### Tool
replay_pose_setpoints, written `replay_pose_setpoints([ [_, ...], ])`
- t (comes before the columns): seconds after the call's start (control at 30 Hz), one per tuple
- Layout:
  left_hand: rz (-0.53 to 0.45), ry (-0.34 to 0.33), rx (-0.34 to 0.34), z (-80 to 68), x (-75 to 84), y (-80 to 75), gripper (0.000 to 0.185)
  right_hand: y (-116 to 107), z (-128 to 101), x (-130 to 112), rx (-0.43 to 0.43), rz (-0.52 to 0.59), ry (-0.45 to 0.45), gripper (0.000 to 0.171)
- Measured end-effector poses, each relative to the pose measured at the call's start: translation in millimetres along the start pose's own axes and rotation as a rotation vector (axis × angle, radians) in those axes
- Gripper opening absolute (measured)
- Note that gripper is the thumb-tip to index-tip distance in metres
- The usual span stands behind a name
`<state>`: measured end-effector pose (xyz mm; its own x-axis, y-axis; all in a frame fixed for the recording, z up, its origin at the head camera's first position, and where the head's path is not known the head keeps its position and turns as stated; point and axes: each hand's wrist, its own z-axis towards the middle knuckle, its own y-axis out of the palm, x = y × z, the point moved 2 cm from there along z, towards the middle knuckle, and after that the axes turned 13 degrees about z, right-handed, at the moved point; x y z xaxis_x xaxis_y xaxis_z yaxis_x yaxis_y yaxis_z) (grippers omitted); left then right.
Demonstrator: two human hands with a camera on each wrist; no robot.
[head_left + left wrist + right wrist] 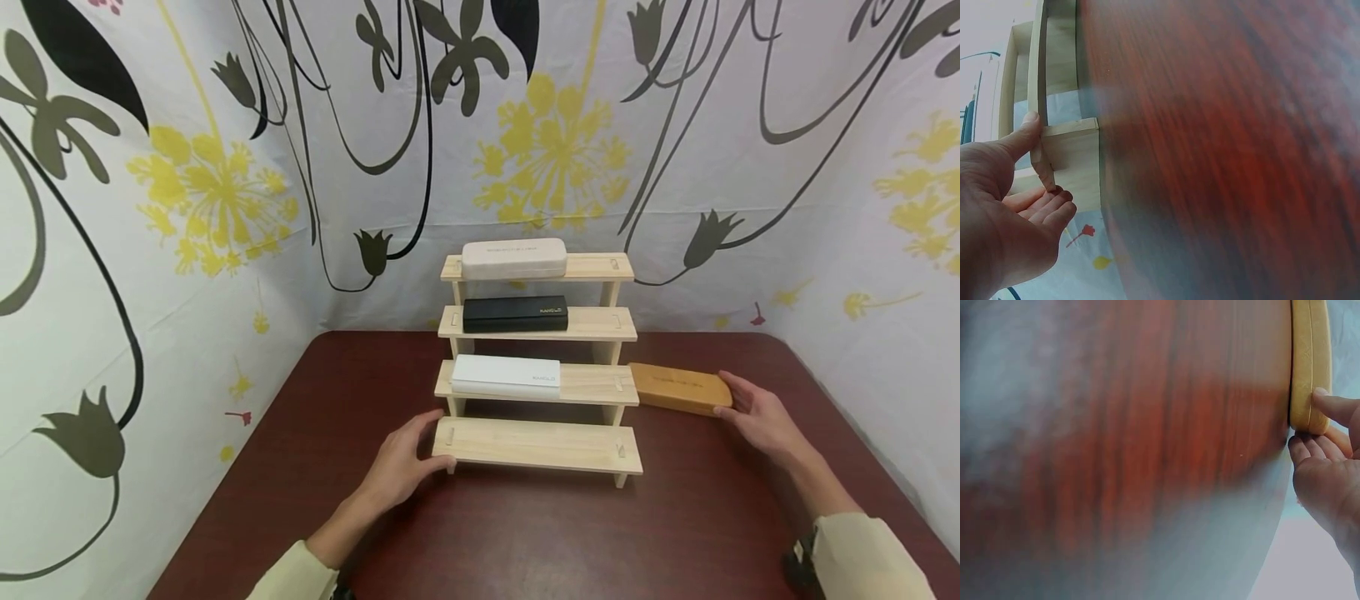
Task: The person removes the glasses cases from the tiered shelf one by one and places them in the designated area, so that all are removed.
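Pinching the case (675,389) by just one end, your right hand (761,417) could lose it tbh; your left hand (401,462), gripping the rack (536,442), might jog it

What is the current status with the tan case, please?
Left hand holding bottom shelf; right hand gripping tan case. Case on table, right of stand. Upper three shelves occupied.

You face pale fabric hangings (450,196) printed with yellow flower bursts (558,150) and grey tulips (710,239), around three sides of your glossy, dark red-brown, wood-grained table (540,533).
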<state>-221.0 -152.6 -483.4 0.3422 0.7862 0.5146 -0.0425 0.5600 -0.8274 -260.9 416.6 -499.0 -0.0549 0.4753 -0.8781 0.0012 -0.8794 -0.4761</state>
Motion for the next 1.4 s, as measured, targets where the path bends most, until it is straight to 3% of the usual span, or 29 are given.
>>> replay_pose_setpoints([
  [0.83,0.011,-0.009,0.0,-0.6,-0.2,0.4,0.076,-5,31,4,0.01,0.048,0.102,0.072],
  [1.4,0.004,-0.003,0.003,0.3,0.0,-0.1,0.077,-8,38,4,0.011,0.044,0.085,0.071],
])
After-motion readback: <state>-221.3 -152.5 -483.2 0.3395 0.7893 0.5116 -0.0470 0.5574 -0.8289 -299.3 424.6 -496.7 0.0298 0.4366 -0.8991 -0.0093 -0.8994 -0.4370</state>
